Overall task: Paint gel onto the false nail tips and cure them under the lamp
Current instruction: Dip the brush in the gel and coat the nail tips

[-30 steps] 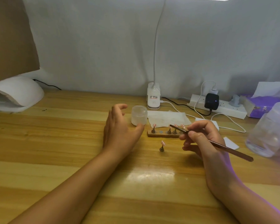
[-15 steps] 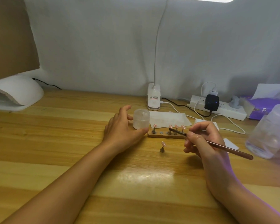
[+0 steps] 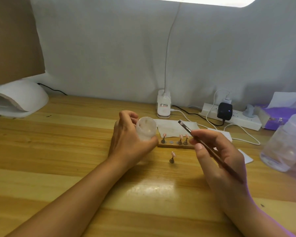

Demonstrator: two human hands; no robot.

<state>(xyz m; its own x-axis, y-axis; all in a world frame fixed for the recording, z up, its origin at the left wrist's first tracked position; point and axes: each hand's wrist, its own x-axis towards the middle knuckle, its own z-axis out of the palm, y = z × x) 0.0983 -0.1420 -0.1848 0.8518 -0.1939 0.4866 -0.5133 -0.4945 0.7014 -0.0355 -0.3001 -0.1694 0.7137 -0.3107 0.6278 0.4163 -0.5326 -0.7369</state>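
Here, the left hand (image 3: 128,142) gripped a tilted frosted jar (image 3: 146,129), contents hazy.
The right hand (image 3: 219,156) pinched a brush (image 3: 210,149), fingers (image 3: 212,137) hiding the right end of the tip holder (image 3: 175,145); one nail tip (image 3: 172,157) stood alone before it; the curing lamp (image 3: 19,98) sat cut off far left.

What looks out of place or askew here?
One pink nail tip on its small stand sits alone in front of the brown wooden holder strip, whose second spot shows a bare metal disc. The frosted round jar in the left hand is tilted; nothing looks spilled.
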